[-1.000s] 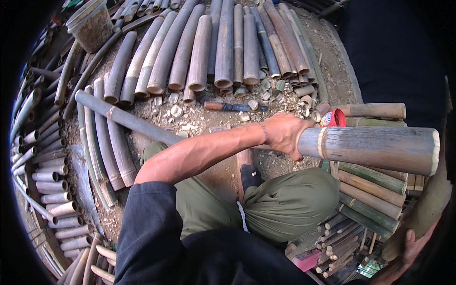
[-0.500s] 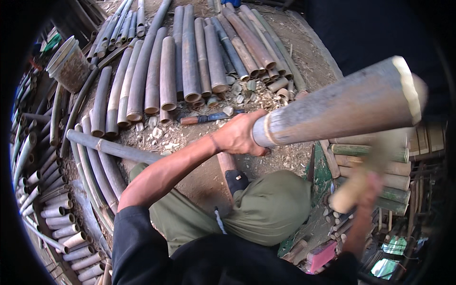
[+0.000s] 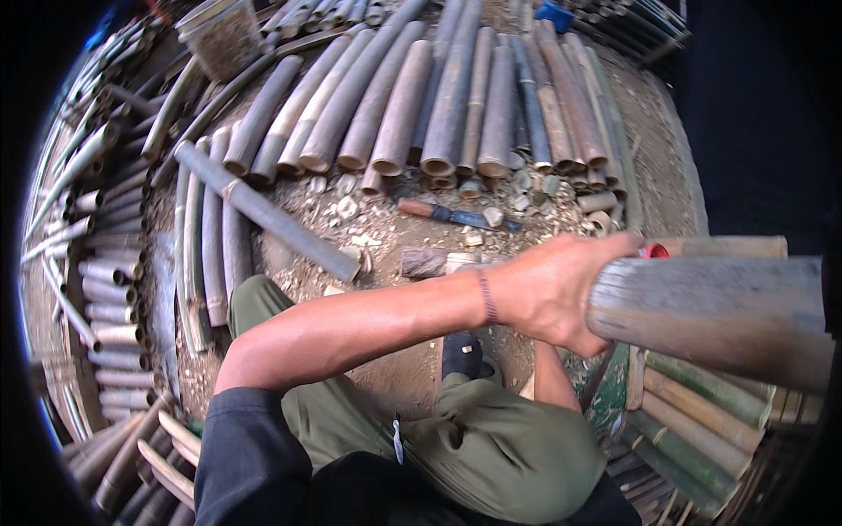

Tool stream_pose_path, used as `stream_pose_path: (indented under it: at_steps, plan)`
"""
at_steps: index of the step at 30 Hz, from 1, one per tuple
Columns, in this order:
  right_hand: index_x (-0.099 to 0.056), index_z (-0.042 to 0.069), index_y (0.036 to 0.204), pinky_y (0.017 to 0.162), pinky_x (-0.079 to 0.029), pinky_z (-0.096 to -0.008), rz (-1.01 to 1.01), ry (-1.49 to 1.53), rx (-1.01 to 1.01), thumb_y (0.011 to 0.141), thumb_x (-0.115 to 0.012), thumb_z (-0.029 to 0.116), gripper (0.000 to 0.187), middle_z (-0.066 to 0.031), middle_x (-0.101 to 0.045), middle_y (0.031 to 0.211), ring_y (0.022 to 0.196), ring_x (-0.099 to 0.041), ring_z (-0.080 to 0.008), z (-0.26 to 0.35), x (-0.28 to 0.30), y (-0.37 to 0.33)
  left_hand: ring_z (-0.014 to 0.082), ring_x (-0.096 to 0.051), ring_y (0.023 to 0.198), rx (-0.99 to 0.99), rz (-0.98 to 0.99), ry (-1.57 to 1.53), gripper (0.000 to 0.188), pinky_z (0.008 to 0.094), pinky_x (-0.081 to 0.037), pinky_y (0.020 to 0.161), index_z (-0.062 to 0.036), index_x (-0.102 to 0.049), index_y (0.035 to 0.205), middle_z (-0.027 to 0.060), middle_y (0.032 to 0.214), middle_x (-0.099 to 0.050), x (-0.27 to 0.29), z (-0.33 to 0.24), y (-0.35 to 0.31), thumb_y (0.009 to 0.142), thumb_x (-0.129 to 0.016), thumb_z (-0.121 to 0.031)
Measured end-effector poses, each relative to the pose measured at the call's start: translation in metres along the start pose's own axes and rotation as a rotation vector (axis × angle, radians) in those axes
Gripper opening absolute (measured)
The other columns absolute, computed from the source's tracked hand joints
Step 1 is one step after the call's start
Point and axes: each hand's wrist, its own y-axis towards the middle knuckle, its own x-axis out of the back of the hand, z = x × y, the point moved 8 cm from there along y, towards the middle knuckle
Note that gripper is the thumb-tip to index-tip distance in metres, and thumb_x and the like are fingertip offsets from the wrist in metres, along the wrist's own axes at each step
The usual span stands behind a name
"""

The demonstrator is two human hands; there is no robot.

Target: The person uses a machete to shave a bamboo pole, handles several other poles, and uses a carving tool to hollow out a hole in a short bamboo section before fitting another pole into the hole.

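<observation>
My left hand (image 3: 561, 294) is wrapped around the near end of a thick grey-brown bamboo tube (image 3: 710, 307). The tube points to the right, and its far end runs into the dark rim of the picture. Below that wrist shows my right forearm (image 3: 554, 379), rising past my knee. The right hand itself is hidden behind the left one, so its fingers and anything in them do not show. A small red thing (image 3: 653, 252) peeks out beyond my left hand. On the ground ahead lies a tool with a brown wooden handle and a blue section (image 3: 456, 213).
Long bamboo poles (image 3: 399, 110) lie side by side ahead, and one pole (image 3: 267, 210) slants across at the left. Short cut tubes (image 3: 114, 337) are stacked far left. Split or cut bamboo (image 3: 702, 412) lies at the right. A dirty bucket (image 3: 219, 39) stands at the back left.
The view has shifted. The bamboo tube has swung from tilting up to nearly level, farther right. My right hand, earlier at the right with a blurred pale wooden tool, has moved inward and out of sight.
</observation>
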Motion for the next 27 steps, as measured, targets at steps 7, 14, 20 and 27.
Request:
stream_pose_path:
  at_steps: [7, 14, 20, 27]
  plan:
    - [-0.044, 0.002, 0.139, 0.093, -0.048, -0.0418, 0.104, -0.041, 0.376, 0.078, -0.074, 0.027, 0.072, -0.0262, -0.059, 0.121, 0.111, -0.059, -0.0393, 0.046, -0.019, 0.032, 0.0392, -0.062, 0.105, 0.024, 0.189, 0.031, 0.086, 0.0436, -0.051, 0.091, 0.001, -0.045, 0.126, 0.0232, 0.111, -0.062, 0.003, 0.036, -0.019, 0.06, -0.088, -0.034]
    - [-0.055, 0.006, 0.126, 0.079, -0.055, -0.0443, 0.344, -0.075, 1.177, 0.079, -0.071, 0.027, 0.054, -0.019, -0.067, 0.105, 0.093, -0.066, -0.0379, 0.13, 0.012, -0.098, 0.028, -0.048, 0.127, 0.961, 0.597, 1.012, 0.077, 0.0436, -0.041, 0.102, -0.0037, -0.051, 0.132, 0.0157, 0.13, -0.055, 0.09, 0.27, -0.206, 0.078, -0.067, -0.056]
    - [-0.058, 0.014, 0.121, 0.075, -0.055, -0.0451, 0.358, -0.044, 1.332, 0.074, -0.078, 0.028, 0.053, -0.0132, -0.068, 0.101, 0.088, -0.067, -0.0356, 0.186, -0.029, -0.107, 0.0292, -0.041, 0.132, 0.927, 0.617, 1.423, 0.086, 0.0613, -0.025, 0.11, -0.0137, -0.049, 0.136, 0.0112, 0.141, -0.045, 0.134, 0.334, -0.354, 0.066, -0.083, -0.048]
    - [-0.06, 0.015, 0.123, 0.09, -0.049, -0.0443, 0.522, -0.157, 1.084, 0.078, -0.071, 0.029, 0.049, -0.0138, -0.066, 0.114, 0.106, -0.061, -0.0369, 0.15, -0.031, -0.07, 0.0261, -0.044, 0.132, 1.163, 1.019, 1.129, 0.071, 0.0554, -0.027, 0.109, -0.0283, -0.056, 0.131, 0.0047, 0.138, -0.049, 0.146, 0.321, -0.444, 0.068, -0.082, -0.044]
